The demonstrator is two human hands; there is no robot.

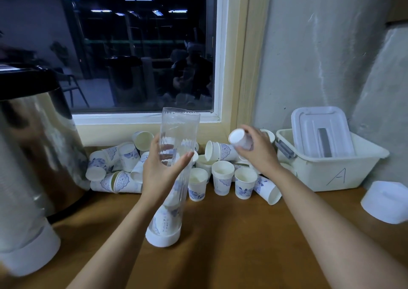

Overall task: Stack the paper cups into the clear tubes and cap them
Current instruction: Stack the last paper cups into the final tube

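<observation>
The wooden bench (231, 244) carries a steel urn (33, 145) at left and a cream tub (331, 174) (marked A) at right. Between them the clear tube (180, 125), a few cups in its capped bottom, leans in the left grip (163, 171), clasped round it. Loose paper cups (223, 174) lie behind. The right grip (256, 154) pinches one cup (239, 138) above them.

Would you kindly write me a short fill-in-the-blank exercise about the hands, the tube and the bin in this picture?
1. The left hand holds a clear tube whose lower end sits in a white ____.
2. The right hand grips one paper cup, and more cups already sit inside the ____.
3. The white bin bears the handwritten letter ____.
Missing words: cap; tube; A.
</observation>
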